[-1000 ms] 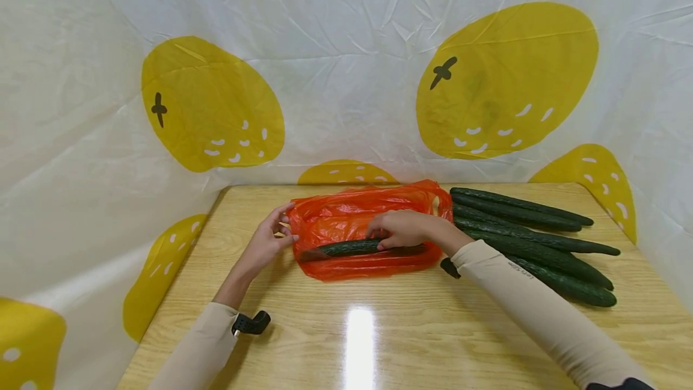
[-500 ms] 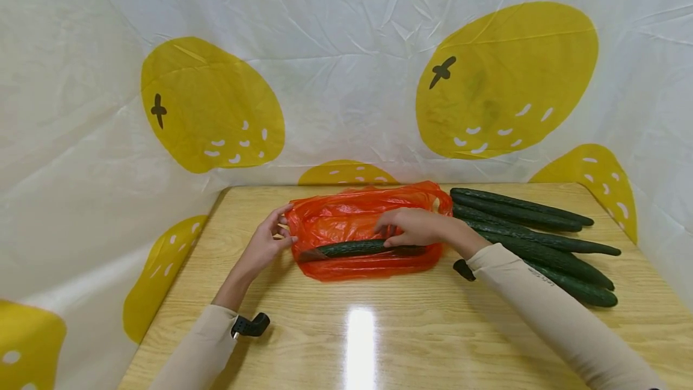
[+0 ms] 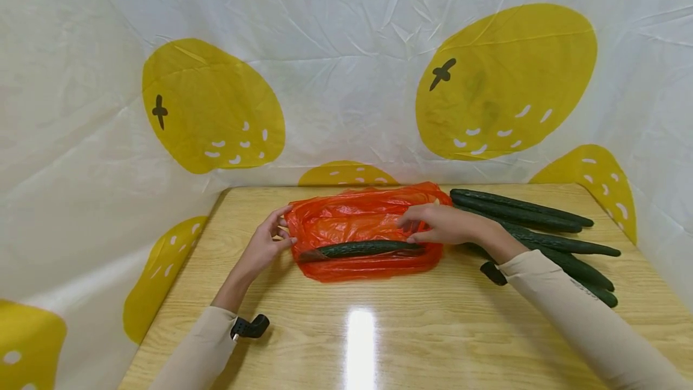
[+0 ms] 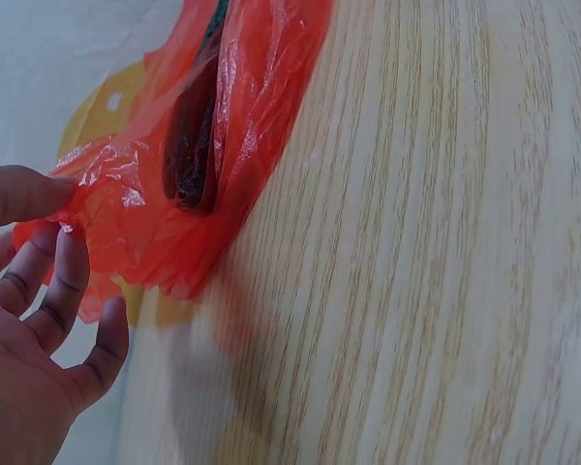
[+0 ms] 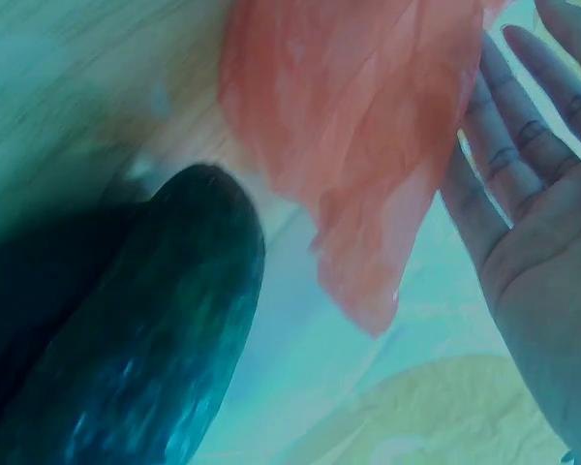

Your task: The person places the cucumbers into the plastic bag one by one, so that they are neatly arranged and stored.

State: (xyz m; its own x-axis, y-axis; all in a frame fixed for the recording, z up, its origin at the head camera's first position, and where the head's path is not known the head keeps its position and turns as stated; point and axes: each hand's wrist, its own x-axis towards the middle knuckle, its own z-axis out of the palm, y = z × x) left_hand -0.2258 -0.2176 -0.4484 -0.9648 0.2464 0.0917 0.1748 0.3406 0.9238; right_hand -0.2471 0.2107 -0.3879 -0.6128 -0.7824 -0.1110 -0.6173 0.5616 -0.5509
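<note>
A red plastic bag (image 3: 346,215) lies flat on the table, and a long dark-green cucumber (image 3: 368,248) rests along its near side. The cucumber's left end shows darkly through the red film. My left hand (image 3: 266,242) pinches the bag's left edge; in the left wrist view the film sits between thumb and fingers, the other fingers loosely bent. Over the bag's right part, by the cucumber's right end, is my right hand (image 3: 438,222). Its fingers look relaxed and extended in the right wrist view, with nothing gripped. Several more cucumbers (image 3: 568,244) lie right of the bag, partly behind my right forearm.
The wooden table (image 3: 303,336) ends at a white curtain (image 3: 346,107) printed with yellow fruit, which stands behind and on both sides. A black wrist camera (image 3: 251,325) juts from my left sleeve. Bright glare lies on the near tabletop.
My right hand has let go of the cucumber in the bag and slid rightward along it. The cucumber stays in place. My left hand keeps its pinch on the bag.
</note>
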